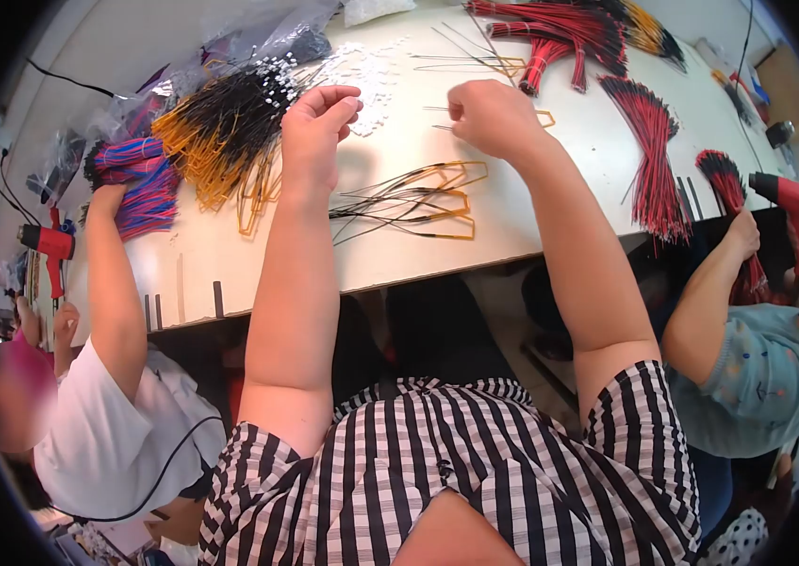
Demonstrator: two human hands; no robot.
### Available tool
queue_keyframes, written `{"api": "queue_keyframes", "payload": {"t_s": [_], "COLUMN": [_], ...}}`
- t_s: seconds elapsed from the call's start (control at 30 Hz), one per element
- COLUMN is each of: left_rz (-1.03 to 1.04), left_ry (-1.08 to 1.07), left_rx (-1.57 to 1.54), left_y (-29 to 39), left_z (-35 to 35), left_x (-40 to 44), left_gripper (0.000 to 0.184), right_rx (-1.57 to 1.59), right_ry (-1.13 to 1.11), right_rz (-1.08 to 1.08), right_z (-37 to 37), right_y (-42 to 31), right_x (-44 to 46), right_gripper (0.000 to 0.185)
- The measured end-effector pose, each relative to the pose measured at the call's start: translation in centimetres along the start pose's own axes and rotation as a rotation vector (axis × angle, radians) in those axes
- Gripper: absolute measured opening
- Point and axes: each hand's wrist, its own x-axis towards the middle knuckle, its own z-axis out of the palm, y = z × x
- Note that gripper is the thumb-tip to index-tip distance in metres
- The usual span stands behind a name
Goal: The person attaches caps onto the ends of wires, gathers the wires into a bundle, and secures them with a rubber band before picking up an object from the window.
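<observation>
My left hand point(322, 124) is raised over the table beside a heap of small white connectors point(373, 83). Its thumb and fingers are pinched together; what they hold, if anything, is too small to make out. My right hand point(495, 119) is closed around a black-and-yellow wire, whose dark ends stick out to the left and whose yellow loop point(546, 119) shows behind the hand. Between my forearms lies a loose group of black-and-yellow wires point(446, 200). More such wires point(503, 64) lie beyond my right hand.
A large pile of yellow-and-black wires point(230, 132), many white-tipped, lies left. Red-and-black wire bundles point(644, 156) lie right. A co-worker on the left touches blue-and-red wires point(145, 193); another on the right holds a red-and-black bundle point(725, 184) near a red heat gun point(786, 196).
</observation>
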Motion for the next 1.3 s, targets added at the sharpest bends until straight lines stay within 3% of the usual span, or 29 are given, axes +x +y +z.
{"api": "queue_keyframes", "payload": {"t_s": [0.03, 0.2, 0.37, 0.43, 0.5, 0.63, 1.3], "left_rz": [0.0, -0.001, -0.015, -0.057, -0.065, -0.074, -0.167], "left_ry": [-0.004, -0.029, -0.084, -0.069, -0.078, -0.14, -0.183], "left_rx": [-0.001, -0.003, -0.02, -0.022, -0.015, -0.037, -0.129], "left_y": [-0.1, -0.6, -0.6, -0.5, -0.3, -0.2, 0.0], "left_z": [0.1, -0.2, 0.1, 0.4, 0.5, 0.6, 1.1], "left_x": [0.0, 0.0, -0.2, -0.3, -0.4, -0.6, -1.0], "left_gripper": [0.012, 0.012, 0.013, 0.014, 0.014, 0.014, 0.013], "right_rx": [0.058, -0.055, 0.035, 0.202, 0.748, 0.999, 0.82], "right_ry": [0.083, 0.125, 0.154, 0.274, 0.216, 0.248, 0.479], "right_rz": [-0.052, -0.007, -0.118, -0.167, -0.095, -0.157, -0.312], "right_z": [0.4, 1.9, 2.5, 3.0, 3.1, 3.3, 2.8], "right_y": [0.0, -0.8, -1.0, -1.3, -1.4, -2.0, -2.5], "right_x": [0.1, 1.2, 1.0, 0.7, 0.4, 0.3, -0.3], "right_gripper": [0.006, 0.008, 0.01, 0.008, 0.006, 0.005, 0.009]}}
